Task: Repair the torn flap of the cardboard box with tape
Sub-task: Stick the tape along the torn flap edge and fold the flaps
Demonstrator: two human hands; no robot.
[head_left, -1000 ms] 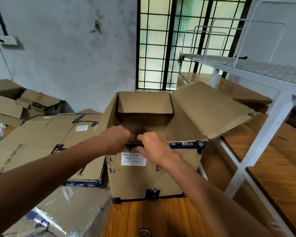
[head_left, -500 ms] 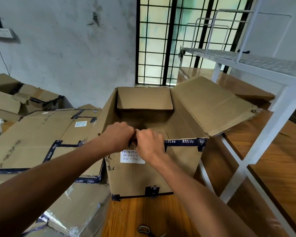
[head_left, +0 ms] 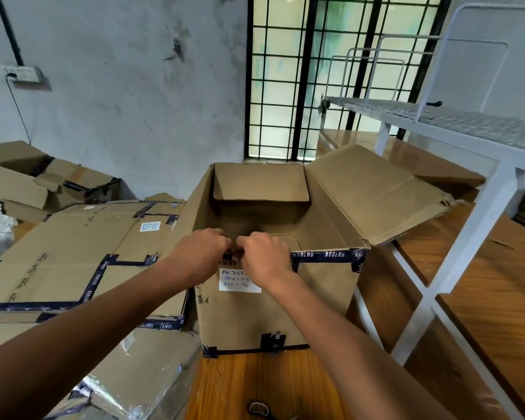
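An open brown cardboard box (head_left: pixel 322 298) stands on the wooden floor in front of me, with its flaps up or spread out. Dark blue printed tape (head_left: pixel 325 256) runs along the top edge of its near wall. My left hand (head_left: pixel 199 253) and my right hand (head_left: pixel 265 256) meet at the middle of that near top edge, knuckles almost touching. Both pinch the dark tape there against the cardboard. A white handwritten label (head_left: pixel 235 281) sits just under my hands, partly covered by my right wrist. The near flap is hidden behind my hands.
Flattened and taped cardboard boxes (head_left: pixel 73 256) are stacked close on the left, with more open boxes (head_left: pixel 40 183) behind them. A white metal rack (head_left: pixel 467 231) stands close on the right. A barred window (head_left: pixel 315 77) is behind. Scissors handles (head_left: pixel 259 409) lie on the floor.
My two hands have come closer together at the box's near top edge, from slightly apart to almost touching. The camera view has shifted a little.
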